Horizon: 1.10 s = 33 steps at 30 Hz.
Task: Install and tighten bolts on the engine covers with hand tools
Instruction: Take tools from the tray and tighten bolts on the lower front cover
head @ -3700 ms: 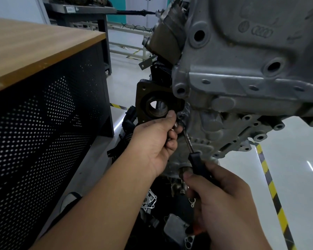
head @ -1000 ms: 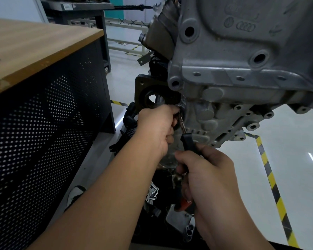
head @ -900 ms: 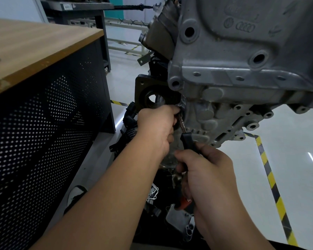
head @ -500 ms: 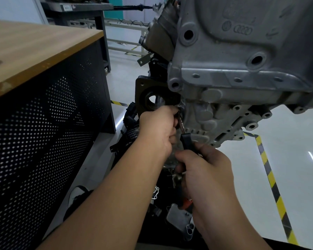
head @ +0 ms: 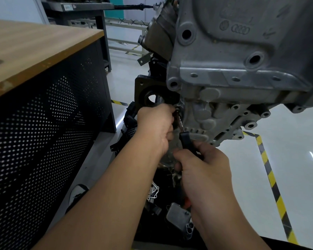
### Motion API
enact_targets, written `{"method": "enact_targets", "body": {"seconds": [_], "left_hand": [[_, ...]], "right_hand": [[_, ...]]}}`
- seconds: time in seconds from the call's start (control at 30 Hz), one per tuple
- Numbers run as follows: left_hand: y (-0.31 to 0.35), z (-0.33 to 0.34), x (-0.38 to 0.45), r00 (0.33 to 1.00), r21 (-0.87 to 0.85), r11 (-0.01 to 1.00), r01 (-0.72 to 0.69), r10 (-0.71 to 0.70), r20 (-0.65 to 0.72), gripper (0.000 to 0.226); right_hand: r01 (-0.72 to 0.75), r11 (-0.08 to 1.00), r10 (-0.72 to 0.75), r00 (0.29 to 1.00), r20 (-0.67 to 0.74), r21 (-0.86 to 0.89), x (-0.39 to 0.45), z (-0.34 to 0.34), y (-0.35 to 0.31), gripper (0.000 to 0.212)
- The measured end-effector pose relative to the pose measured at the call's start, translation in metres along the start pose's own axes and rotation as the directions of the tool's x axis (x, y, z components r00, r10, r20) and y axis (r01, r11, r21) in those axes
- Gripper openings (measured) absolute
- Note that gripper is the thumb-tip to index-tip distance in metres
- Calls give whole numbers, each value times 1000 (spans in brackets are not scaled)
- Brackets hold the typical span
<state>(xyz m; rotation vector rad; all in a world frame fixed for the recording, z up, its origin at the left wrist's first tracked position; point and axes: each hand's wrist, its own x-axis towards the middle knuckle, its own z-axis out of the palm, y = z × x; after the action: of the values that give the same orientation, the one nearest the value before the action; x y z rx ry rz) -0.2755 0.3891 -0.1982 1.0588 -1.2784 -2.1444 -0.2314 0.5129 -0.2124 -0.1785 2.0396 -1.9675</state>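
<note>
Glossy floor (head: 287, 141); right hand (head: 204, 170) grip wraps black screwdriver (head: 185, 139); left hand (head: 155, 125) grip pinches shaft

A grey cast-metal engine cover (head: 222, 121), studded with bolt holes, hangs beneath the engine block as a black-handled screwdriver (head: 185, 139) angles up to a bolt (head: 177, 110) at its left edge.
</note>
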Motion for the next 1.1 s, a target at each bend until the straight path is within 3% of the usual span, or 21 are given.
{"method": "enact_targets", "body": {"seconds": [0.3,0.57,0.73,0.93,1.1], "left_hand": [[-1,-1,1,996,20,998,58,-59,61,22],[3,0,1,991,116,986,-122,127,-39,24],[5,0,-3,1000,60,998,15,-17,26,17],[4,2,-3,991,139,982,-130,134,-19,26],[5,0,-6,1000,70,997,-18,18,7,15]], "right_hand": [[-25,1000,25,1000,5,5,1,-1,1,10],[39,997,-40,999,-9,-59,2,1,1,10],[43,998,-43,999,-2,-43,3,3,1,11],[28,999,-28,1000,-2,-44,2,3,4,9],[33,998,-34,999,-6,-46,3,3,3,6]]}}
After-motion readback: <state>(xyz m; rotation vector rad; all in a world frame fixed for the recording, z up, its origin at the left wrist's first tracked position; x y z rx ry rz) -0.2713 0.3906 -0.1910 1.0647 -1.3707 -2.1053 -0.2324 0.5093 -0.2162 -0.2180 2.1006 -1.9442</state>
